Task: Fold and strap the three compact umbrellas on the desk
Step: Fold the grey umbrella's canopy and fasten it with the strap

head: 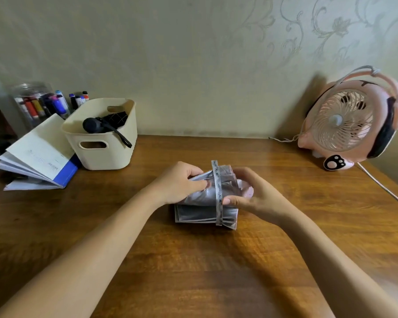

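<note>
1. Our left hand curls round the grey umbrella, sitting mid-desk.
2. Our right hand grips its right end, thumb pinning the strap wrapped around the folds.

Dim warm light, soft shadows; wide-angle bending at edges, slight overall blur

Pink fan right — cream bin, open notebook, perhaps marker jar left.

Dark characters are printed on the umbrella strap between left hand and right hand; none can be read.
</note>
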